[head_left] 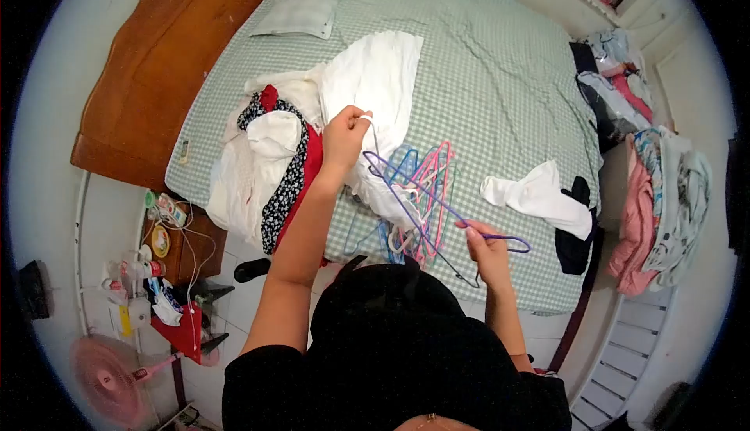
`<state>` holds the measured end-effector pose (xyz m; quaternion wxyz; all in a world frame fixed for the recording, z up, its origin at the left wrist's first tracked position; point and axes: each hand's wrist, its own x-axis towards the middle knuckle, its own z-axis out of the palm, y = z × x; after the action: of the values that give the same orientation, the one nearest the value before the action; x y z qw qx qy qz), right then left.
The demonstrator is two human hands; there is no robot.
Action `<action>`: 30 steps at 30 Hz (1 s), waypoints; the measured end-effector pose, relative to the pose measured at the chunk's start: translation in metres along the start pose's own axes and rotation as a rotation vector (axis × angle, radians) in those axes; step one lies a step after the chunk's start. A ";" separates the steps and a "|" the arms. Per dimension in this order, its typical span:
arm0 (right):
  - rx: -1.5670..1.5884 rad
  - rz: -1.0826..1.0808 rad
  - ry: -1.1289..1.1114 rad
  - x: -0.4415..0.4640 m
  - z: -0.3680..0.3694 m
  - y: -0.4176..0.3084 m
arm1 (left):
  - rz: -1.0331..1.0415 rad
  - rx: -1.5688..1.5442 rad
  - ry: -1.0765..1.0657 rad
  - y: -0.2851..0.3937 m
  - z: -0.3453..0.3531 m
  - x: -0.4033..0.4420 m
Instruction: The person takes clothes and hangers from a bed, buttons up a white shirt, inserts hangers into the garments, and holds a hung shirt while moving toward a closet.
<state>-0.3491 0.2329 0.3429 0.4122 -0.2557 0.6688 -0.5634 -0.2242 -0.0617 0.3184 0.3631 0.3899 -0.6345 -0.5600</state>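
Observation:
My left hand is closed in a pinch on the upper edge of a white garment, which spreads out on the bed beyond it. A purple hanger is in my right hand, gripped near its hook, and its far end points toward the white garment. Along it runs a thin dark line that looks like a second hanger or its bar; I cannot tell which. Beneath lies a pile of blue and pink hangers. Left of my left hand is a heap of clothes, white, red and dark floral.
The bed has a green checked sheet and a pillow. White and black clothing lies at the right. More clothes are piled beyond the bed's right edge. A wooden headboard, cluttered nightstand and pink fan stand left.

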 end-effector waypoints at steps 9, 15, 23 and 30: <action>0.077 -0.136 0.237 0.038 0.036 0.001 | 0.180 -0.040 0.005 0.018 -0.006 -0.011; 0.080 -0.245 0.112 0.036 0.033 -0.006 | 0.179 -0.123 -0.214 0.036 -0.026 -0.007; 0.304 -0.104 0.069 0.031 0.016 0.002 | 0.158 -0.004 -0.024 0.043 -0.033 0.005; 0.398 -0.026 0.072 0.051 0.048 -0.003 | 0.262 0.051 -0.154 0.052 -0.019 -0.006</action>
<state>-0.3363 0.1648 0.3313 0.4231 -0.1573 0.5554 -0.6984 -0.2088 -0.0604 0.3724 0.3734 0.2686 -0.7199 -0.5197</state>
